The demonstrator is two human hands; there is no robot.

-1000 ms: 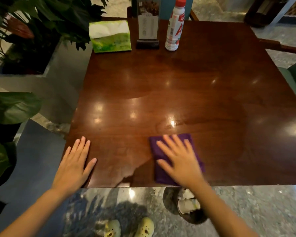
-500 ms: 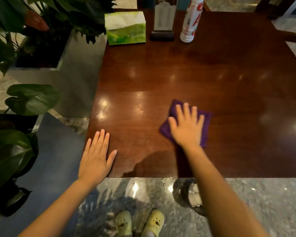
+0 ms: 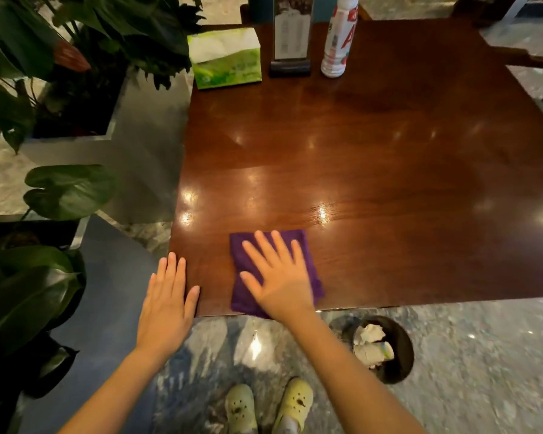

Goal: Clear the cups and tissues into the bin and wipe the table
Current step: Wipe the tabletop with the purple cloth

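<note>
The bottle (image 3: 337, 42) and menu stand (image 3: 290, 36) run off the top edge; the right hand (image 3: 279, 277) covers much of the cloth (image 3: 243, 300).

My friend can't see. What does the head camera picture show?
A person's right hand presses a purple cloth flat on a shiny brown table; the left hand rests flat beside it. A bin holding crumpled tissues sits on the floor below.

A white bottle (image 3: 337, 42) with red lettering stands upright just right of a menu stand (image 3: 290, 36) on a dark base; leafy plants (image 3: 85, 23) fill a pale planter (image 3: 132, 126) at the left, with a broad leaf (image 3: 69, 191) below; two pale green clogs (image 3: 242, 411) stand side by side on the grey marbled floor (image 3: 483, 371).
</note>
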